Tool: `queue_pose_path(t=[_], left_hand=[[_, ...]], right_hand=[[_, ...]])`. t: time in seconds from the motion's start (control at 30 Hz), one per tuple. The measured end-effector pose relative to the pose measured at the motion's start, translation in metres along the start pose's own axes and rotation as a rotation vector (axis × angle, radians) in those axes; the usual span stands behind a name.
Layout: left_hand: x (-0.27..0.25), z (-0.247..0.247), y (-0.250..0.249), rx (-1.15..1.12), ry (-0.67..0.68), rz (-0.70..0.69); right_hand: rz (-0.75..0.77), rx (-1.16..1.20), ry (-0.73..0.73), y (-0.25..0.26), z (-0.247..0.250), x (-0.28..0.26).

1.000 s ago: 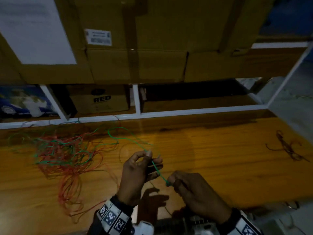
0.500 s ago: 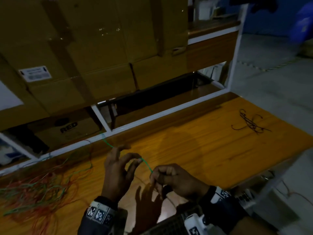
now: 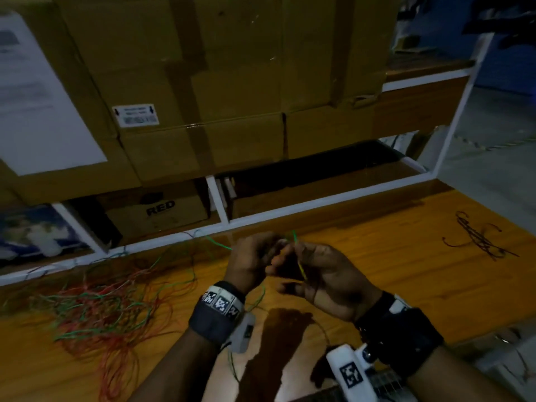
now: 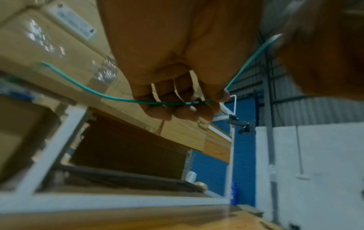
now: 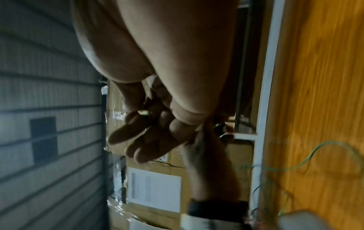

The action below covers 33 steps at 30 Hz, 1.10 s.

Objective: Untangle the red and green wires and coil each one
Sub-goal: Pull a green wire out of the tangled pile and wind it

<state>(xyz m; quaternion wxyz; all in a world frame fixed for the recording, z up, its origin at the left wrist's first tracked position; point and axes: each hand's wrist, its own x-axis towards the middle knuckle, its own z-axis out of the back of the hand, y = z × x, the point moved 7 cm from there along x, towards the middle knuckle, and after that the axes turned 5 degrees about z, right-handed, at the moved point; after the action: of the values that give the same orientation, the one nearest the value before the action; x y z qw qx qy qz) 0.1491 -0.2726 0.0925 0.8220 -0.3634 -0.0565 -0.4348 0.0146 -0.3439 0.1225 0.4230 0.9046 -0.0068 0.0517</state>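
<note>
- The green wire [image 3: 300, 264] is thin and bendy. One end runs up between the two hands, and the rest trails back to the left, down onto the worktop [image 3: 406, 285].
- The left hand [image 3: 252, 262] has its fingers curled round the green wire. In the left wrist view the wire lies across those bent fingers [image 4: 177, 109].
- The right hand [image 3: 327, 280] is just beside the left hand, with its fingers reaching out quite straight. The wire crosses it, but I cannot tell if it pinches the wire.
- I think the step now is pulling the green wire free and starting to wind it.
- Next, I think the hands need to draw out more green wire slowly and wrap it in round loops, and stop if it snags.
- The red wire [image 3: 116, 352] is still mixed up with green loops in a messy pile on the left of the worktop. So most of the job is still to do.
- A small dark bunch of wire [image 3: 478, 242] lies well apart on the right of the worktop.
- Big cardboard boxes [image 3: 217, 82] sit on a shelf behind the worktop.
</note>
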Motion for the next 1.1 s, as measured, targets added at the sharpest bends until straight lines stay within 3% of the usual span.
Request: queue_pose_path(t=[0.13,0.3,0.5,0.67,0.77,0.87,0.93,1.1], left_hand=[[-0.019,-0.017,0.0,-0.202,0.046,0.088],[-0.043,-0.017,0.003,-0.252,-0.005,0.121],[-0.073,-0.016,0.016,-0.139,0.012,0.182],[-0.073,0.01,0.027,0.035,-0.222,0.233],[-0.078,0.012,0.026,0.024,-0.16,0.169],[-0.077,0.011,0.03,0.077,-0.145,0.176],[-0.074,0.011,0.046,0.067,-0.16,0.227],[-0.064,0.012,0.067,0.115,-0.1,0.282]], right_hand=[[0.097,0.288,-0.061,0.01,-0.02,0.019],[0.211,0.246,-0.09,0.023,-0.024,0.028],[0.422,0.296,-0.313,0.046,0.007,0.024],[0.497,0.302,-0.436,0.052,0.019,0.019],[0.417,0.404,-0.382,0.037,0.017,0.017],[0.21,0.516,-0.206,0.012,-0.002,0.021],[0.069,0.473,-0.068,-0.001,-0.016,0.022],[-0.142,0.305,0.059,-0.017,-0.026,0.022]])
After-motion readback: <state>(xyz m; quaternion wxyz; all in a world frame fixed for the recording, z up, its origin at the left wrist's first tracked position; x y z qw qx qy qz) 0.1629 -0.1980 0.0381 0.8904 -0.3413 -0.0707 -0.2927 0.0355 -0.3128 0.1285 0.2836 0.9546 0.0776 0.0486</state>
